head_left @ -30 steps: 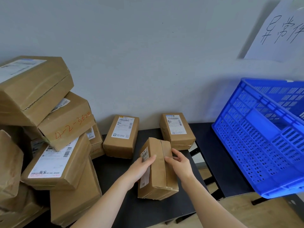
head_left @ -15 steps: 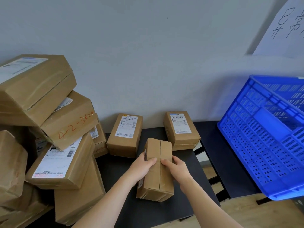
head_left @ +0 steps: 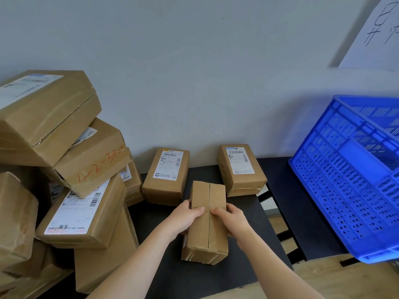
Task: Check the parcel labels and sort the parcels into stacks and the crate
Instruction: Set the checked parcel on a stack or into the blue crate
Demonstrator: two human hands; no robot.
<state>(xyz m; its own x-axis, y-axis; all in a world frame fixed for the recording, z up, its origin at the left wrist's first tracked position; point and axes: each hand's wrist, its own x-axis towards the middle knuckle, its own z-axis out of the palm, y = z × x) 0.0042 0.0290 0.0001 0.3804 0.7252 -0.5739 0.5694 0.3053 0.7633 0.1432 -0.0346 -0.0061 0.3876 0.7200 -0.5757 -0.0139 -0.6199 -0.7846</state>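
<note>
Head camera: I have a small parcel (head_left: 207, 223) between both hands, over the middle of the black table (head_left: 194, 283). Its taped seam faces up at me and no label shows on that face. My left hand (head_left: 184, 219) curls round its left edge with the thumb lying across the top, and my right hand (head_left: 235, 219) grips the right edge the same way, so the two thumbs nearly meet at the seam. I cannot tell whether its near end sits on the table or hangs just above it. Behind it, against the wall (head_left: 194, 72), two more boxes lie flat with their labels up: the parcel with the yellow-topped label (head_left: 166, 175) to the left and the parcel with the blue-topped label (head_left: 240, 169) to the right, apart from each other. On my far left is a leaning pile of parcels (head_left: 64, 169), one of them marked with red handwriting. The blue crate (head_left: 345, 180) stands on my right on a second dark surface, well apart from what I hold. A sheet of paper (head_left: 375, 33) with handwriting hangs on the wall above it.
</note>
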